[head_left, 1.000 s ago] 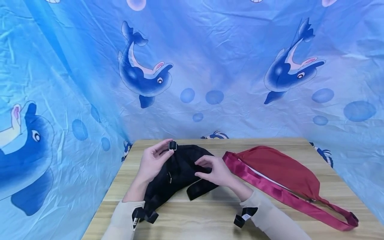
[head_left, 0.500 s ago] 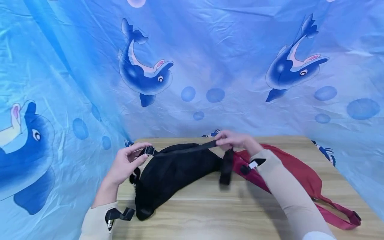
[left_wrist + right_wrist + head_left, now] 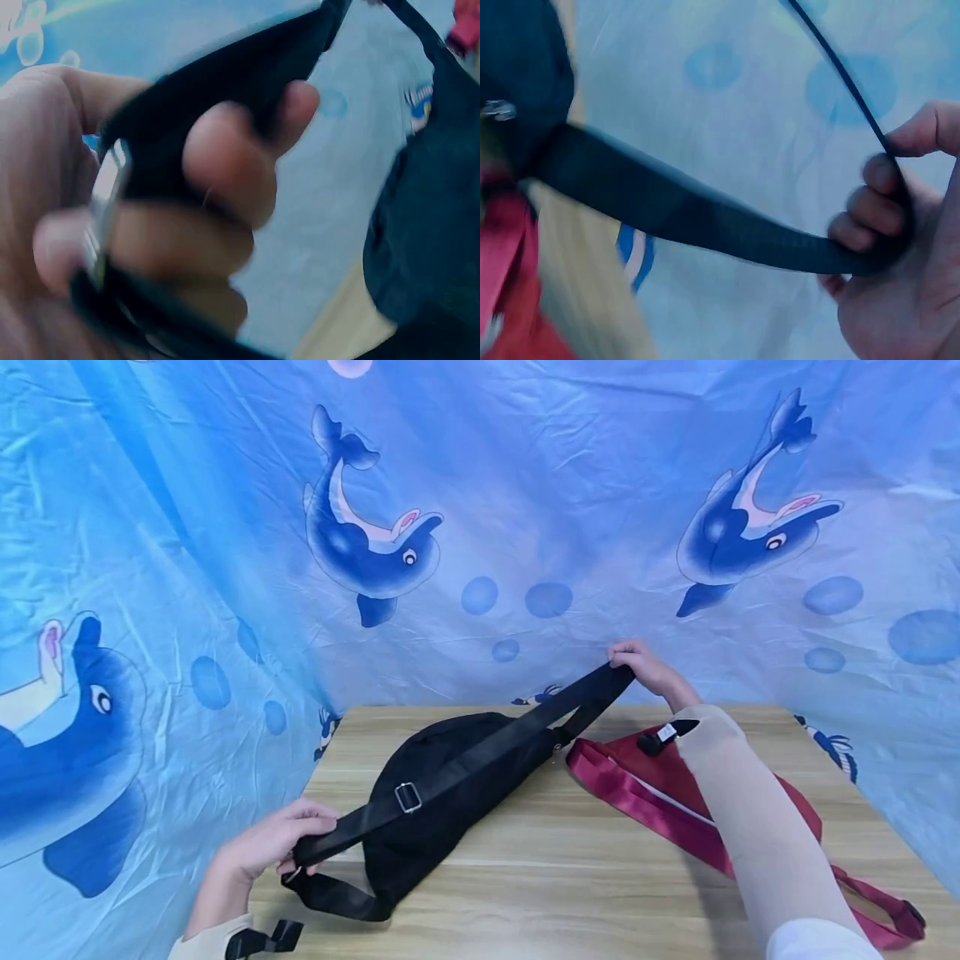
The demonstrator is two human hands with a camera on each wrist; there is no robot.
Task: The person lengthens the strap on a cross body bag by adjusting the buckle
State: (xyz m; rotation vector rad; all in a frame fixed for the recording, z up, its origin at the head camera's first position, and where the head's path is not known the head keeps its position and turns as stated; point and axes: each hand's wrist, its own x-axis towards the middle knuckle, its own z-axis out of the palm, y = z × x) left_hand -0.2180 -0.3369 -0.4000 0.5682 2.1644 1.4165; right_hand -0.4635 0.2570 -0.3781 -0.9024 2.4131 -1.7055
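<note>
**A black belt bag (image 3: pixel 453 818) lay with its strap (image 3: pixel 510 735) stretched taut**

The bag rested on a wood-grain worktop (image 3: pixel 540 893), its strap slanting across the front, with a square metal slider (image 3: pixel 408 797) partway along. At lower left, the person's left hand (image 3: pixel 281 839) held the strap, fingers curled round it at a metal ring (image 3: pixel 109 202). At upper right, the right hand (image 3: pixel 645 668) gripped the strap's raised bend, fingers curled round the band. Just right of the bag, a red belt bag (image 3: pixel 671 772) lay partly behind the right sleeve (image 3: pixel 757 835). Dolphins decorated the blue backdrop (image 3: pixel 525 485).
</note>
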